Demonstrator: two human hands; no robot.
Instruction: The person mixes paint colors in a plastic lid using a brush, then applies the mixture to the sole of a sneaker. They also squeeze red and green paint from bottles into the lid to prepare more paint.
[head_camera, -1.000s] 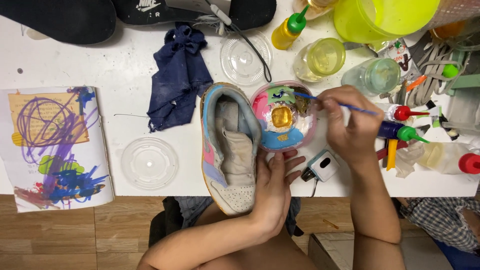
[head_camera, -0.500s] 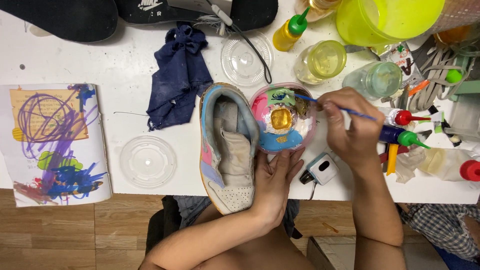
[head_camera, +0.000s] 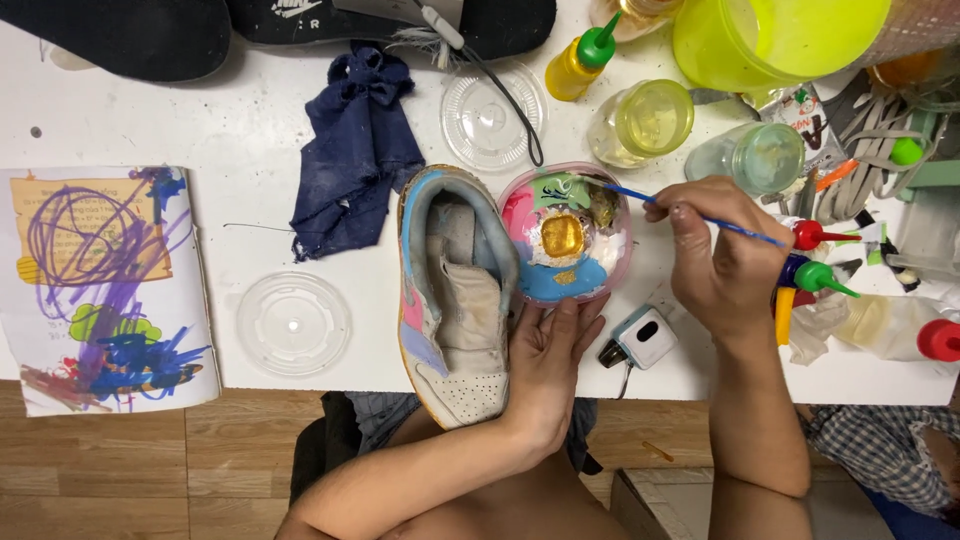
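Leftmost, a sheet of paper (head_camera: 105, 285) scribbled over in purple, blue, green and orange is laid at the edge of the white table (head_camera: 240, 130), with a clear round lid (head_camera: 292, 323) just beside it and a crumpled navy cloth (head_camera: 355, 150) farther back. Near the middle, a pastel-painted sneaker (head_camera: 450, 290) is rested on the table with its toe over the front edge; it is steadied by the left hand (head_camera: 550, 365), whose fingers are laid flat and close together against its side. Touching the shoe, a round pink palette (head_camera: 568, 235) holding gold, blue, white and green paint is seen. A thin blue brush (head_camera: 690, 215) is pinched between thumb and fingertips of the right hand (head_camera: 725, 255), its tip set in the palette. Farther right, squeeze bottles with red and green caps (head_camera: 815, 255) are crowded together, behind them a yellow-green tub (head_camera: 770, 35).
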